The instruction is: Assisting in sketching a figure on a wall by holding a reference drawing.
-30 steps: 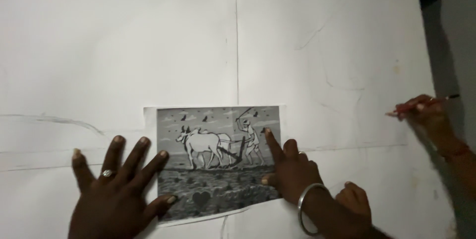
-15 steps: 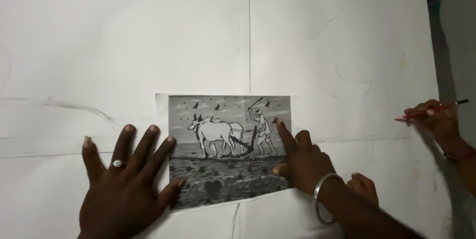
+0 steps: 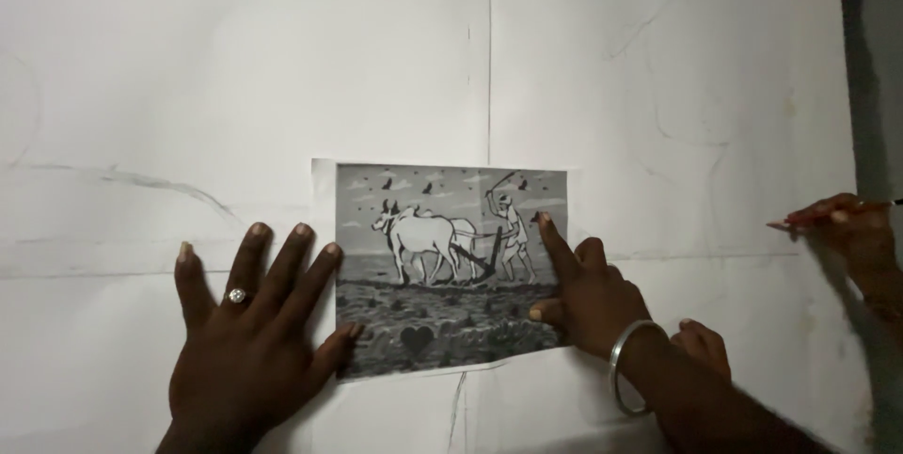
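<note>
Printed picture [image 3: 442, 270] of an ox team and a ploughman in greys, lying lower middle of frame, flat on a large white sheet [image 3: 282, 68] creased into panels and marked with faint pencil lines. Pinned at both sides: left hand [image 3: 249, 322], lower left, spread wide and flat with a ring [image 3: 237, 295] on one finger, fingertips just over the print's left edge and the thumb on its lower left corner, grip apart and closed on nothing. Right hand [image 3: 588, 294], lower right of the print, forefinger stretched out along the right edge beside the ploughman, thumb pressing the paper, other fingers curled loosely, grip holding nothing; metal bangle [image 3: 628, 366] on the wrist. Just behind that wrist, knuckles of another hand [image 3: 702, 345], owner impossible to tell. Far right of frame, well apart from the print, a co-worker's hand [image 3: 851, 228] pinching a red pencil [image 3: 800, 219] against the sheet. Step in hand, as judged: steadying and placing the print on the sheet. Next move, as judged: calls for even pressure from both hands so the print neither slides nor lifts at its corners.
</note>
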